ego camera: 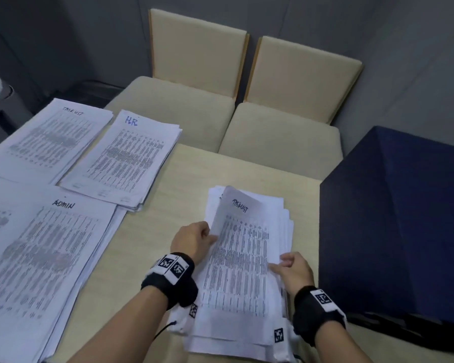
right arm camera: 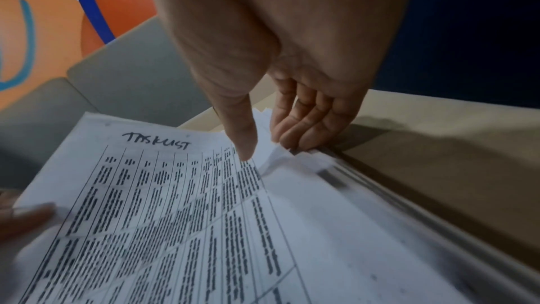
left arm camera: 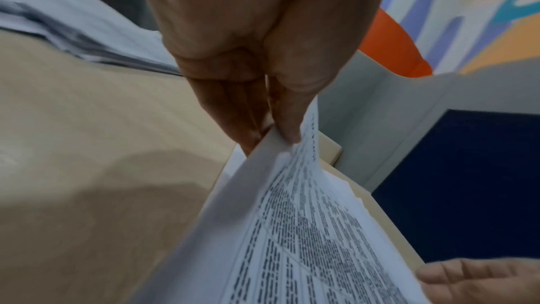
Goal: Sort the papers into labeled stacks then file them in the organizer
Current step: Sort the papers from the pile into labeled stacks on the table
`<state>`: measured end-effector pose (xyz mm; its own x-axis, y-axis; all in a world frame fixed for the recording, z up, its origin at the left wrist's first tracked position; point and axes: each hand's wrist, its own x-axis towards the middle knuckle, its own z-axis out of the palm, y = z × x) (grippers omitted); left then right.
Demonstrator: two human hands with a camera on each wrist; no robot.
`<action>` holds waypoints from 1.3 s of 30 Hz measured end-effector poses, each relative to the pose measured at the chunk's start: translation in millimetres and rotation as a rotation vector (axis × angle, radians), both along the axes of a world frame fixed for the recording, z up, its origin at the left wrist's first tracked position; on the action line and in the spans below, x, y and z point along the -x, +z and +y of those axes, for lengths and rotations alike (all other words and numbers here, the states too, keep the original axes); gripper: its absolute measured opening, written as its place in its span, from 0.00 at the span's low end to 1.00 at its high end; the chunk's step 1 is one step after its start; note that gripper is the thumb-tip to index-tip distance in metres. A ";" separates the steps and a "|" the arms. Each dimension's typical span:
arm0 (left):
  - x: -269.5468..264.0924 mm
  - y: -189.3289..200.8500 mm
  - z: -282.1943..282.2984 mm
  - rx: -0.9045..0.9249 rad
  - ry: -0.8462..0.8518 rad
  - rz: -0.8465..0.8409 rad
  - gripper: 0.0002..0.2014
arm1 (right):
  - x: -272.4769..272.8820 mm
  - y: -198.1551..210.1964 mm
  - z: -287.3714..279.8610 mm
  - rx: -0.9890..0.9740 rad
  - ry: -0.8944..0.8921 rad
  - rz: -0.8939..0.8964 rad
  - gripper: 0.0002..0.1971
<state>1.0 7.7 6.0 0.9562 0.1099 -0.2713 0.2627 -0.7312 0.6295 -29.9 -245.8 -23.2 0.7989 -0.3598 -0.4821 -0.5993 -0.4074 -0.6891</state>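
Note:
A loose pile of printed papers (ego camera: pixel 282 213) lies on the beige table (ego camera: pixel 152 244) in front of me. Its top sheet (ego camera: pixel 241 255), hand-labelled "TASK LIST", is curled up off the pile along its left side. My left hand (ego camera: pixel 212 235) pinches that left edge between thumb and fingers (left arm camera: pixel 287 124). My right hand (ego camera: pixel 281 263) is at the pile's right edge; its thumb tip touches the sheet (right arm camera: pixel 163 193) and its straight fingers (right arm camera: pixel 304 128) rest on the pile's side (right arm camera: pixel 380 205). Three labelled stacks lie to the left: "TASK LIST" (ego camera: pixel 50 137), "HR" (ego camera: pixel 126 158) and "ADMIN" (ego camera: pixel 42 258).
A large dark blue box-like object (ego camera: pixel 404 218) stands on the table's right side, close to the pile. Two cream chairs (ego camera: pixel 278 137) are pushed against the table's far edge. A strip of bare tabletop runs between the ADMIN stack and the loose pile.

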 end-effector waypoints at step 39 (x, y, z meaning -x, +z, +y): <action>3.6 -14.1 17.4 0.215 0.160 0.084 0.19 | 24.4 7.4 -27.6 -0.554 -0.175 -0.236 0.20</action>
